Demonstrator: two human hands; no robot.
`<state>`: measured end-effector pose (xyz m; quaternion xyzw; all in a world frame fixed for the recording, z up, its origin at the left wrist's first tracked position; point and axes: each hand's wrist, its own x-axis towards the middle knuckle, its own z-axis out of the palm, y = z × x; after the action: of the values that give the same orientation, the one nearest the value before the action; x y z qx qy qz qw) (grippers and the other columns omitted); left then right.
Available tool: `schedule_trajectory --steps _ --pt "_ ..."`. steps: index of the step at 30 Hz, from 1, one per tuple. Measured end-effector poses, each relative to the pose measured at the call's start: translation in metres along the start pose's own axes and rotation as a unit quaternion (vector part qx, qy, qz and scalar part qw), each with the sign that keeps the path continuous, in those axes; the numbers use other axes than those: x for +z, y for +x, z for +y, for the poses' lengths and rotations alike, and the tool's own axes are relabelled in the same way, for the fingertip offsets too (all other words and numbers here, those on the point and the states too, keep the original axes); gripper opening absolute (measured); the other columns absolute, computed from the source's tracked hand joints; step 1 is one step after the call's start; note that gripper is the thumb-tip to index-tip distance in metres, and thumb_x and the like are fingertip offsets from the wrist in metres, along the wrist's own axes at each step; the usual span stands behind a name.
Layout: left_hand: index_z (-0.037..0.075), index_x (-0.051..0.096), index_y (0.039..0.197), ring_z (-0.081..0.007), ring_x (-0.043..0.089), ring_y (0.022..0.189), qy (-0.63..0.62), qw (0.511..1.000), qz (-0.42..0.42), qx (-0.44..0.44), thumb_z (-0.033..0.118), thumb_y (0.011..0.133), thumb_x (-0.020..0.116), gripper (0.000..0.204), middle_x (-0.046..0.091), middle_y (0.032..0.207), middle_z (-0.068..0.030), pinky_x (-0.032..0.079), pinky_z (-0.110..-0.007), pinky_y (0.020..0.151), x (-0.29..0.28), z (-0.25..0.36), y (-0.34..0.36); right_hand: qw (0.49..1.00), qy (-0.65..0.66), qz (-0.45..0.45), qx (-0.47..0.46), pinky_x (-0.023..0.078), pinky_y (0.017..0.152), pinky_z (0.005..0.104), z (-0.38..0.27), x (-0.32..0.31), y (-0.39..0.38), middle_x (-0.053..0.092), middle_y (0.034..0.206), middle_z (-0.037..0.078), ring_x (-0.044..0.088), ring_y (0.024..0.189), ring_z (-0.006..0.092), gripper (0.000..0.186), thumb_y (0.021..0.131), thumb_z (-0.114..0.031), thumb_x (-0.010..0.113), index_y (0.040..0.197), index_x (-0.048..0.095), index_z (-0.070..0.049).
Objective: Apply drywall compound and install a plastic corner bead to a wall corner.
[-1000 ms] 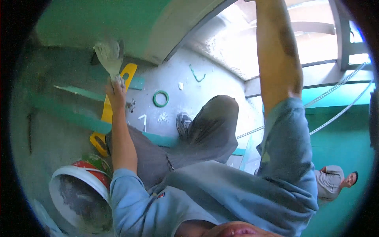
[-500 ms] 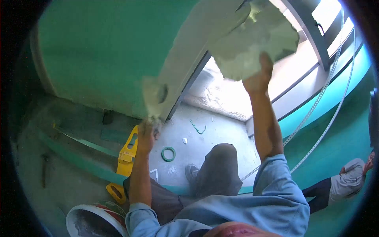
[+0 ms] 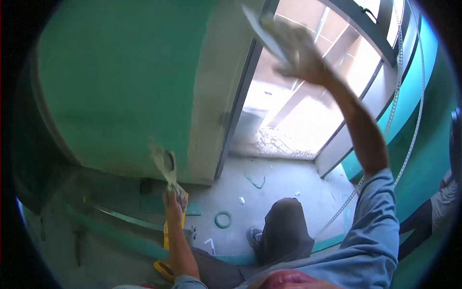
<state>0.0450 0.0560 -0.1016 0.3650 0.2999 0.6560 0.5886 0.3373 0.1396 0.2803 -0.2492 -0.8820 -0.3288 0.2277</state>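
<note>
My left hand [image 3: 175,202] is closed on a putty-smeared scraper [image 3: 167,166], low in front of the green wall [image 3: 115,86] and left of the doorway. My right hand [image 3: 302,62] is raised at the top of the doorway, gripping a flat plate [image 3: 264,33] seen nearly edge-on and blurred. The plate is near a pale plastered strip [image 3: 207,106] beside the dark door edge [image 3: 235,101]; whether it touches is unclear.
A yellow level [image 3: 166,267] and a green tape ring [image 3: 223,219] lie below with loose scraps. Perforated strips [image 3: 411,135] hang at the right. A co-worker [image 3: 433,207] shows at the right edge, behind my right arm. My bent knee [image 3: 288,216] is underneath.
My view has tipped up toward wall and doorway. The plate in my right hand has turned from face-on to edge-on. The scraper in my left hand sits lower against the wall.
</note>
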Motion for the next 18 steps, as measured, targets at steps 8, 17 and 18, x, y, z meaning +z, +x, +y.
schedule_trajectory --steps 8,17,18 --pt "0.012 0.038 0.072 -0.0069 0.029 0.039 -0.039 0.998 0.038 -0.008 0.032 0.09 0.042 0.027 0.035 0.056 0.0019 0.022 -0.022 0.035 -0.015 -0.036 0.002 0.943 -0.311 0.105 0.055 0.034 0.089 0.0476 0.079 -0.018 0.143 0.043 0.111 0.021 0.04 0.107 0.0365 0.087 0.054 -0.042 0.074 0.122 0.036 -0.004" --pt "0.011 0.041 0.077 -0.007 0.03 0.04 -0.029 0.994 0.097 -0.042 0.036 0.088 0.045 0.027 0.034 0.055 0.0029 0.022 -0.022 0.035 -0.049 -0.04 -0.013 0.949 -0.263 -0.098 0.144 0.031 0.086 0.0485 -0.085 0.227 -0.033 0.044 0.116 0.019 0.037 0.11 0.0352 0.043 0.08 -0.023 0.045 0.116 0.046 0.0" --pt "0.011 0.041 0.078 -0.007 0.03 0.04 -0.019 0.994 0.096 -0.042 0.037 0.088 0.045 0.028 0.033 0.055 0.003 0.022 -0.022 0.035 -0.052 -0.039 -0.015 0.932 -0.23 -0.237 0.151 0.029 0.086 0.0471 -0.11 0.234 -0.048 0.045 0.114 0.017 0.037 0.109 0.0331 0.046 0.08 -0.026 0.045 0.119 0.044 -0.001"
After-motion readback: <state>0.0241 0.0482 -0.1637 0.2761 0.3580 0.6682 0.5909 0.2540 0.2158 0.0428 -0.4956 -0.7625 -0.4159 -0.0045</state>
